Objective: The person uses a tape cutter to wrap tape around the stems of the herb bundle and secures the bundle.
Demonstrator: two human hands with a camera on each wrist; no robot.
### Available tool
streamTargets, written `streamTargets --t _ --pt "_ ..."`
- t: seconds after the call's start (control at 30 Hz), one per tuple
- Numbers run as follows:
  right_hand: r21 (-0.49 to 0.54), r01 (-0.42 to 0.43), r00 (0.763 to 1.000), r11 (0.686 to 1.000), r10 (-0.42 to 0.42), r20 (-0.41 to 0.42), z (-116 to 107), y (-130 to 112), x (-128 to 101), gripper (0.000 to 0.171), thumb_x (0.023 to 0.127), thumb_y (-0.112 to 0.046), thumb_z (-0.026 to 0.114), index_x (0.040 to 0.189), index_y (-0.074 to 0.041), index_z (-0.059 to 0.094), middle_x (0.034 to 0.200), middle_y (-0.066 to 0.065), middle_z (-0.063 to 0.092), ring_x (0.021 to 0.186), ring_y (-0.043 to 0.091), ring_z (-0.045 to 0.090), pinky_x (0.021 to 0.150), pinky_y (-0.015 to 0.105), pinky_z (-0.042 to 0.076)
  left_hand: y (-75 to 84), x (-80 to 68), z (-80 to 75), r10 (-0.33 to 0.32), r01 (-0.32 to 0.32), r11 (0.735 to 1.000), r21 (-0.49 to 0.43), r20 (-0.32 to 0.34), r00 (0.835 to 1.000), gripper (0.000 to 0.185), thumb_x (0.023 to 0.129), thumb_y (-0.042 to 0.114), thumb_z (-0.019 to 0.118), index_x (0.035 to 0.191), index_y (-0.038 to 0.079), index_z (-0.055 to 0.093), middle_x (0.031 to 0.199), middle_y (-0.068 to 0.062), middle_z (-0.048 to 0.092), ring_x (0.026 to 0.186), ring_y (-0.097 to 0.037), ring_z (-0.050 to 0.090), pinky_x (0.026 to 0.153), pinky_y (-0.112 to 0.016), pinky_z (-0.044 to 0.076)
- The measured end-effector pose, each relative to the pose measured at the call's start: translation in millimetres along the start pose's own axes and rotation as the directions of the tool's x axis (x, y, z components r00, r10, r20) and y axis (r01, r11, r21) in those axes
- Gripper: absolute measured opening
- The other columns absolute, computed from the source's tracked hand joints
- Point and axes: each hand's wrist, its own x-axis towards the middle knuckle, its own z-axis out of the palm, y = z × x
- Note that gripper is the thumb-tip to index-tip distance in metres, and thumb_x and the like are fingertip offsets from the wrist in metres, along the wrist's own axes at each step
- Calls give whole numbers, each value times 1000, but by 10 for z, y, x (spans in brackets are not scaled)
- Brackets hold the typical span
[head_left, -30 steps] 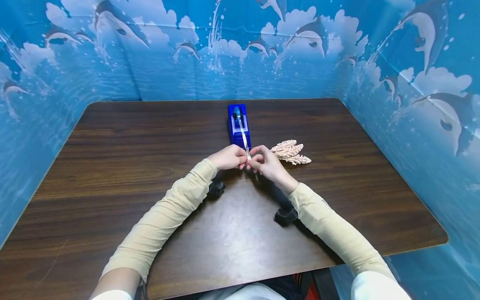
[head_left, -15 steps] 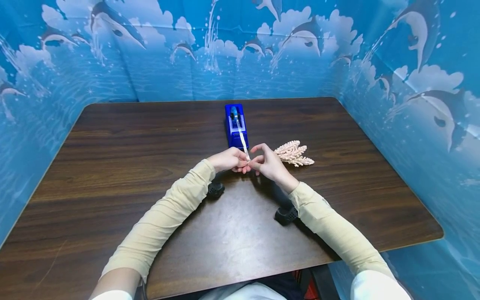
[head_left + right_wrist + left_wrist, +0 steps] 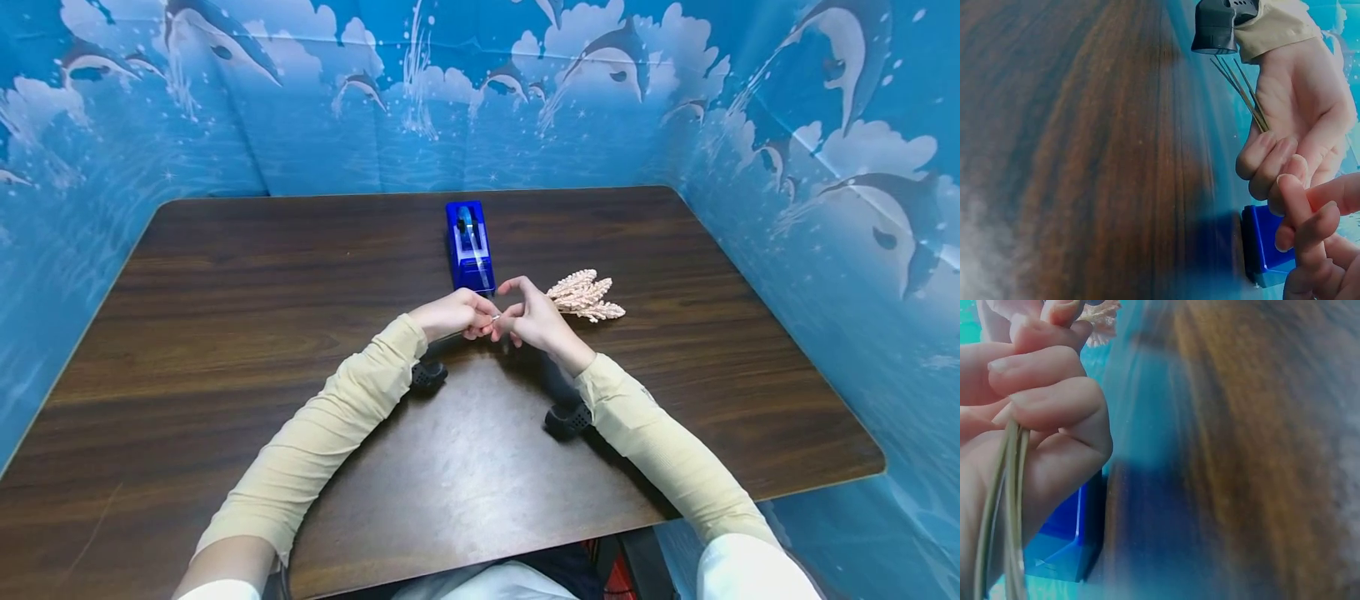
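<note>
My left hand [image 3: 459,313] grips a bundle of thin green-brown stems [image 3: 1011,506], whose ends stick out past its curled fingers. Beyond my right hand [image 3: 536,321] spread the pale pink heads of the dried flower sprigs [image 3: 585,297]. The right thumb and a finger pinch at the left fingertips, where a tiny whitish bit of tape [image 3: 495,317] shows; its index finger arches above. Just past the hands stands a blue tape dispenser [image 3: 470,246], with a clear strip along its top. Fingers hide the middle of the stems.
Everything is over a dark wood table [image 3: 247,333]. A blue curtain printed with dolphins [image 3: 450,158] hangs behind and beside it. A black wrist device [image 3: 566,422] sits under the right forearm, another [image 3: 428,375] under the left.
The whitish tape strip that ran from the dispenser to my fingers no longer shows across that gap. Both hands stay close together with the stems; the right index finger has lifted a little.
</note>
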Motion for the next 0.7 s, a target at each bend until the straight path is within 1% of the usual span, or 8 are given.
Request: streamTargets --t 0.1,0.2,0.3,0.43,0.5,0.57,0.6,0.7 --pt "-44 24 1000 999 -24 3 -6 -17 -4 48 80 4 59 124 -5 42 62 0 67 45 13 50 48 26 41 11 -19 -8 -8 9 1000 -27 12 1000 20 94 -3 42 100 -13 58 65 2 54 57 -8 42 54 -19 33" --pt "-136 58 998 989 -59 -1 -11 -38 -5 49 79 3 57 125 -5 42 64 5 69 46 14 52 47 24 40 34 -45 4 3 -3 1000 -25 15 1000 21 97 1 42 98 -12 58 67 2 53 57 -8 40 55 -19 33" --pt "-245 88 996 965 -89 9 -36 -86 -3 49 79 1 57 126 -7 42 67 7 71 46 13 53 47 23 41 74 -66 22 29 -29 1000 3 1 1000 24 99 5 41 93 -12 58 65 2 51 55 -7 39 54 -19 31" --pt "-350 136 991 927 -122 60 -53 -146 6 47 81 0 58 125 -9 43 67 7 71 44 11 50 46 24 41 76 -78 21 28 -28 1000 8 -47 998 22 99 4 44 94 -12 59 62 4 51 52 -5 37 52 -18 29" --pt "-415 180 984 892 -156 91 -46 -151 -2 47 83 -2 59 126 -8 42 66 7 70 44 9 50 47 23 40 59 -79 22 11 -11 1000 3 -68 998 20 98 2 46 95 -12 59 61 4 52 52 -5 36 51 -18 28" --pt "-482 240 971 843 -208 119 -29 -141 -29 47 85 -2 59 128 -5 40 65 7 69 46 8 50 48 21 39 41 -80 33 -16 15 1000 -4 -87 996 17 97 2 47 91 -9 59 61 4 52 52 -5 37 51 -18 28" --pt "-520 272 962 810 -242 128 -20 -133 -48 49 85 -1 59 129 -4 39 63 6 68 48 8 50 49 21 38 36 -81 44 -28 28 1000 -8 -96 995 16 96 1 48 89 -8 59 61 4 52 52 -5 38 51 -18 29" --pt "-637 354 924 685 -362 124 -1 -121 -136 48 84 0 59 129 0 42 59 4 60 49 10 47 48 22 33 42 -83 91 -54 58 998 21 -125 991 17 96 2 49 83 -5 57 59 5 50 52 -5 38 51 -17 30"
